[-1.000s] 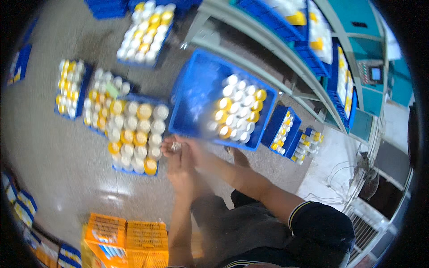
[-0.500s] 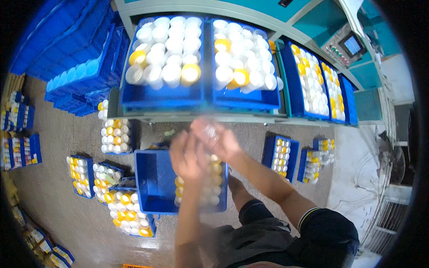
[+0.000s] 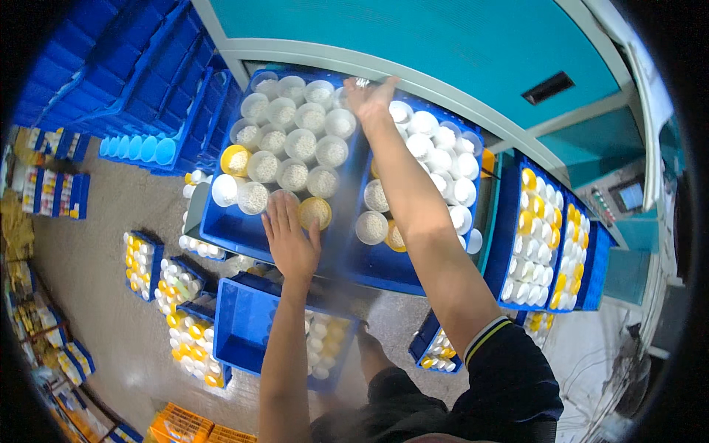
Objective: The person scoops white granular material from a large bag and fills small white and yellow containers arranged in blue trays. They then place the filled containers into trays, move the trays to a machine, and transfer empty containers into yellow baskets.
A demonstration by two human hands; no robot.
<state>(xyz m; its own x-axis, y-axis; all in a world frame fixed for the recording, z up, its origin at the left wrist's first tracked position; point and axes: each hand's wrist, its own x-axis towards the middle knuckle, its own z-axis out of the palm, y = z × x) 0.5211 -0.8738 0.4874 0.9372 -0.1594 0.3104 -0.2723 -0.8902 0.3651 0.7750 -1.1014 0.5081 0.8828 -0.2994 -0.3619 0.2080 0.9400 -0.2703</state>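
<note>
A blue bin (image 3: 225, 227) holds rows of translucent cups (image 3: 293, 176) filled with white pellets. My left hand (image 3: 290, 235) lies over its near row, fingers stretched out and thumb apart, beside a yellow-rimmed cup (image 3: 314, 213). Whether it touches a cup is unclear. My right hand (image 3: 373, 97) reaches to the far side, near the gap between this bin and a second blue bin (image 3: 436, 269). Between its thumb and fingers shows a small shiny whitish thing (image 3: 362, 83), too small to name. White cups (image 3: 441, 162) fill the second bin, partly behind my right forearm.
A teal machine panel (image 3: 413, 29) rises behind the bins. More bins of white and yellow containers (image 3: 533, 229) stand right. Blue crates (image 3: 118, 66) are stacked at left. Below, a partly filled blue bin (image 3: 240, 321) and several others (image 3: 140, 266) stand on the floor.
My hands, together over the floor bin before, have parted. The left has moved onto the near cups, the right far forward. The view has shifted closer to the raised bins.
</note>
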